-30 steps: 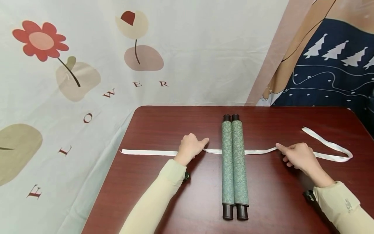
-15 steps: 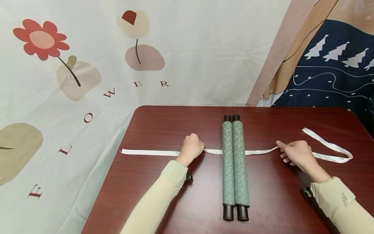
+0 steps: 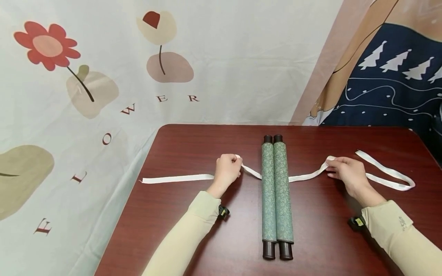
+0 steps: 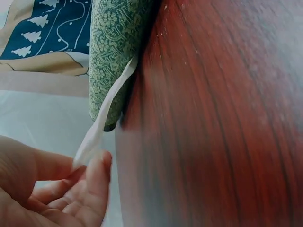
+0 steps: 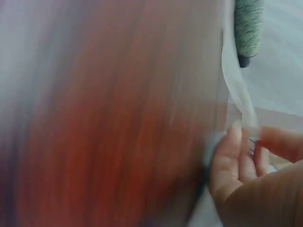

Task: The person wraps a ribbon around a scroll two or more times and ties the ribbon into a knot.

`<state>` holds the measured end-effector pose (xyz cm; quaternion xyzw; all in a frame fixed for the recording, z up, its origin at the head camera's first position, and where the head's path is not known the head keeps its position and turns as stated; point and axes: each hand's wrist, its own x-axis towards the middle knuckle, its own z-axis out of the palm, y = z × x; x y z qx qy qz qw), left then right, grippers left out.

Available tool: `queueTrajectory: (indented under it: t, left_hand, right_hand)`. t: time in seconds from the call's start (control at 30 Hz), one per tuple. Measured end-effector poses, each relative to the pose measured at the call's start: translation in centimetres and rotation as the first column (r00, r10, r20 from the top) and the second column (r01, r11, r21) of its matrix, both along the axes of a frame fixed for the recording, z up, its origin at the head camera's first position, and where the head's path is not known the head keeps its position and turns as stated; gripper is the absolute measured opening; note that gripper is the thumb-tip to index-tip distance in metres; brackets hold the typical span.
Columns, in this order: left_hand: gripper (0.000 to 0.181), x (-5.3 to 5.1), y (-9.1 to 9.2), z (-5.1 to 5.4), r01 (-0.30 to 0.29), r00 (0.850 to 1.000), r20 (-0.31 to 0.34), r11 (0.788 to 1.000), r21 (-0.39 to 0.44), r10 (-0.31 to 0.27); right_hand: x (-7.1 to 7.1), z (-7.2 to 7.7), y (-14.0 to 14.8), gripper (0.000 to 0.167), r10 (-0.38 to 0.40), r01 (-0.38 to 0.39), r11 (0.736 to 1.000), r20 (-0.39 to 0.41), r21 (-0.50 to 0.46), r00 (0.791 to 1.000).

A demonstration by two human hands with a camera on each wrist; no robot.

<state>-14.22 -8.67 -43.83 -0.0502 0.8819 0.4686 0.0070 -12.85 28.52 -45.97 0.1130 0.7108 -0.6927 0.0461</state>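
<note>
Two green patterned scroll rolls [image 3: 277, 191] with dark end knobs lie side by side on the table, pointing away from me. A white ribbon [image 3: 307, 177] passes beneath them and comes out on both sides. Left of the rolls, my left hand [image 3: 228, 170] pinches the ribbon between thumb and fingers, lifting it off the table; the left wrist view shows the ribbon [image 4: 111, 97] running from the fingertips to under the roll [image 4: 111, 56]. On the other side, my right hand [image 3: 348, 174] pinches the ribbon and raises it too. The right wrist view is partly blurred.
The dark red table [image 3: 193, 149] has rounded far corners. One ribbon end lies straight toward the left edge; the other makes a loop at the right. Behind hang a white flower-printed cloth [image 3: 235, 76] and a navy cloth with tree prints [image 3: 390, 88].
Both hands have risen slightly, and the ribbon now slopes up from the rolls to each. The left thumb, extended earlier, has closed onto the ribbon. The rolls stay in place.
</note>
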Motion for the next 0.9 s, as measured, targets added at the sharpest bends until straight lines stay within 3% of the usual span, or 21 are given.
queueTrajectory:
  t: [0.03, 0.07, 0.13, 0.2, 0.27, 0.33, 0.4, 0.47, 0.63, 0.77, 0.83, 0.9]
  left_hand:
    - [0.025, 0.0, 0.1, 0.1, -0.009, 1.000, -0.016, 1.000, 0.021, 0.009]
    - [0.025, 0.1, 0.3, 0.1, -0.015, 0.999, -0.036, 0.999, 0.044, 0.016]
    - [0.024, 0.1, 0.6, 0.2, -0.014, 0.997, -0.073, 0.996, 0.091, 0.020]
    - [0.023, 0.3, 0.9, 0.3, -0.006, 0.994, -0.105, 0.991, 0.137, 0.021]
    - [0.022, 0.5, 1.2, 0.4, 0.013, 0.990, -0.138, 0.983, 0.181, 0.012]
    - [0.019, 0.7, 1.5, 0.6, 0.029, 0.987, -0.160, 0.975, 0.221, 0.007]
    - [0.017, 1.0, 1.7, 0.8, 0.046, 0.984, -0.178, 0.966, 0.255, 0.000]
    - [0.016, 1.3, 2.0, 1.0, 0.067, 0.982, -0.188, 0.953, 0.294, -0.011]
    - [0.016, 1.8, 3.1, 1.6, 0.151, 0.970, -0.233, 0.922, 0.356, -0.069]
    - [0.018, 2.1, 4.2, 1.9, 0.212, 0.959, -0.257, 0.908, 0.361, -0.121]
    - [0.019, 2.2, 4.8, 1.9, 0.234, 0.954, -0.264, 0.906, 0.354, -0.143]
    - [0.019, 2.3, 5.4, 2.0, 0.253, 0.949, -0.268, 0.906, 0.339, -0.164]
  right_hand:
    - [0.1, 0.1, -0.1, 0.009, -0.007, 0.003, 0.990, -0.026, -0.141, 1.000]
    - [0.2, 0.1, -0.2, 0.012, -0.007, -0.008, 0.959, -0.053, -0.282, 0.999]
    - [0.4, 0.4, -0.5, 0.022, 0.003, -0.054, 0.869, -0.105, -0.491, 0.994]
    - [0.6, 0.7, -0.9, 0.028, 0.018, -0.106, 0.779, -0.147, -0.618, 0.989]
    - [0.8, 1.2, -1.4, 0.030, 0.014, -0.125, 0.712, -0.164, -0.691, 0.986]
    - [1.1, 1.8, -1.9, 0.030, 0.004, -0.124, 0.683, -0.165, -0.720, 0.986]
    - [1.4, 2.4, -2.4, 0.028, -0.001, -0.121, 0.689, -0.168, -0.714, 0.986]
    - [1.8, 3.0, -2.9, 0.027, -0.003, -0.120, 0.719, -0.175, -0.684, 0.985]
    - [2.5, 4.4, -4.1, 0.025, 0.017, -0.164, 0.835, -0.273, -0.525, 0.962]
    - [2.7, 5.5, -5.4, 0.020, 0.068, -0.189, 0.932, -0.363, -0.308, 0.929]
    - [2.8, 6.1, -6.1, 0.017, 0.109, -0.180, 0.972, -0.388, -0.151, 0.915]
    - [2.7, 6.6, -6.9, 0.015, 0.160, -0.171, 0.985, -0.402, 0.010, 0.902]
